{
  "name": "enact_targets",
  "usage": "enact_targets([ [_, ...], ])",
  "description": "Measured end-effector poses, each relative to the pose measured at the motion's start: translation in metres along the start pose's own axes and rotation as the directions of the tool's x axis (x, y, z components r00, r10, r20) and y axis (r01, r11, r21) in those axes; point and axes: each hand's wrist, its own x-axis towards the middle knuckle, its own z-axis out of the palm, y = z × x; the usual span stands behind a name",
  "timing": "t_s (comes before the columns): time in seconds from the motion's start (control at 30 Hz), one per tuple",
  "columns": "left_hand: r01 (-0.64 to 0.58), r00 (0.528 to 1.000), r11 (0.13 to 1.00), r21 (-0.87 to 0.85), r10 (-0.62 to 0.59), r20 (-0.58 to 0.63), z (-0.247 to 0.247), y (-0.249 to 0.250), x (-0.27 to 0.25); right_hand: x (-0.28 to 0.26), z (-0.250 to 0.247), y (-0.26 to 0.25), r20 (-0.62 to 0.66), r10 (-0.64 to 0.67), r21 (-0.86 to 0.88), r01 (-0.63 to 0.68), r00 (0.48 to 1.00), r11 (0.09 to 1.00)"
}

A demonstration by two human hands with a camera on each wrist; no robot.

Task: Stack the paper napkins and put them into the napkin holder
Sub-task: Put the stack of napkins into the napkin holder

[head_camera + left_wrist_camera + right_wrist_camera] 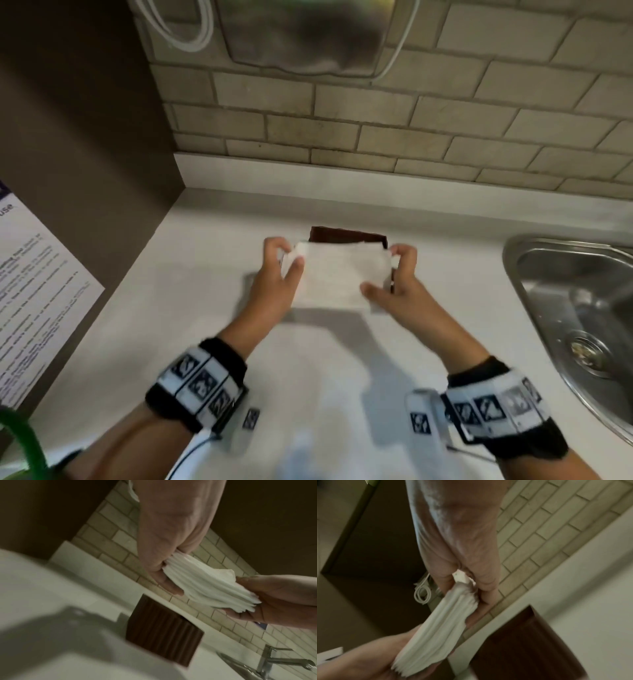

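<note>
A stack of white paper napkins (337, 274) hangs in the air just above the dark brown, ribbed napkin holder (346, 234), which stands on the white counter (205, 274). My left hand (279, 270) grips the stack's left end, thumb on top and fingers curled round the far edge. My right hand (394, 277) grips the right end the same way. In the left wrist view the napkins (209, 585) fan out between both hands above the holder (163, 630). The right wrist view shows the napkins (440, 626) edge-on beside the holder (527, 642).
A steel sink (582, 308) is set into the counter at the right, with a tap (274, 660) behind it. A tiled wall (376, 120) rises behind the holder. A brown side panel with a printed notice (30, 291) closes off the left.
</note>
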Motion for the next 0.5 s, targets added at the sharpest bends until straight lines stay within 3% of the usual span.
enact_targets([
  [0.13, -0.148, 0.984, 0.988, 0.044, 0.142, 0.109, 0.013, 0.027, 0.048, 0.052, -0.026, -0.010, -0.126, -0.030, -0.205, 0.004, 0.992, 0.979],
  [0.3, -0.083, 0.953, 0.957, 0.279, -0.005, 0.303, 0.037, 0.016, 0.081, 0.093, -0.027, 0.009, -0.091, 0.149, -0.429, -0.174, 0.985, 0.886],
  [0.47, -0.001, 0.923, 0.860, 0.511, -0.196, 0.332, 0.059, 0.003, 0.097, 0.105, -0.015, 0.018, -0.079, 0.274, -0.705, -0.248, 0.958, 0.664],
  [0.5, 0.010, 0.921, 0.841, 0.542, -0.219, 0.323, 0.063, 0.001, 0.099, 0.106, -0.012, 0.015, -0.078, 0.292, -0.692, -0.262, 0.953, 0.672],
])
